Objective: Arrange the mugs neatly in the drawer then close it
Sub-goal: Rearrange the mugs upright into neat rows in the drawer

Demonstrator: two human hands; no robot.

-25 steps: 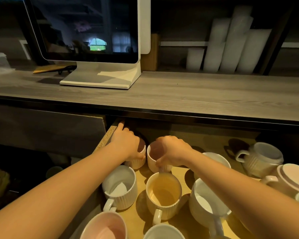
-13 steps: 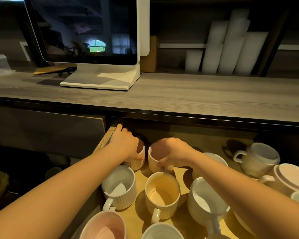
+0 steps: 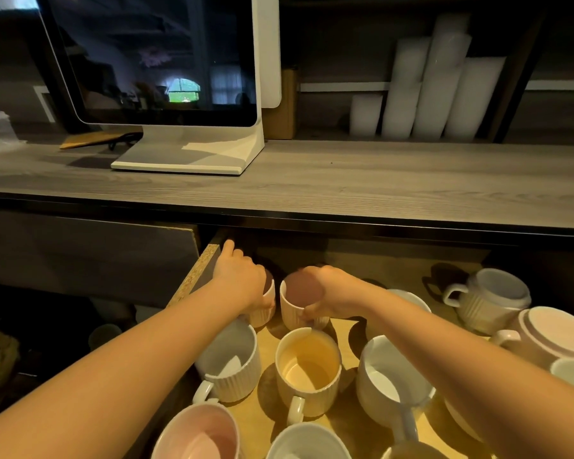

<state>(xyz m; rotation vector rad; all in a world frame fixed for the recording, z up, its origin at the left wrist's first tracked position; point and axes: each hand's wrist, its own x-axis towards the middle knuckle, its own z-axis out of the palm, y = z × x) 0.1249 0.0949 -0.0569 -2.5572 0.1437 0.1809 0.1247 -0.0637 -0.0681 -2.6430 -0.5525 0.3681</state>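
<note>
Left grip (image 3: pixel 242 279): curled over the top of the corner mug (image 3: pixel 266 309), forefinger out toward the wall of the drawer (image 3: pixel 199 270).
Right grip (image 3: pixel 328 289): thumb and fingers pinch the rim and ribbed wall of the brown-lined mug (image 3: pixel 299 304).
Mugs: all inside the open drawer. My two stand at its back left, just beside each other.
Risk, clash: if I slide the two held mugs together too briskly, the ceramic could chip.
Risk, neighbour: the yellow-lined mug (image 3: pixel 307 369) sits right under my right thumb, so drawing back low may knock it.
Risk, knuckles: the bench (image 3: pixel 345 180) overhangs, so lifting high back here would strike its edge.
Risk, closing: the mugs to my right stand loosely, and a hard shove would likely rattle them together.
</note>
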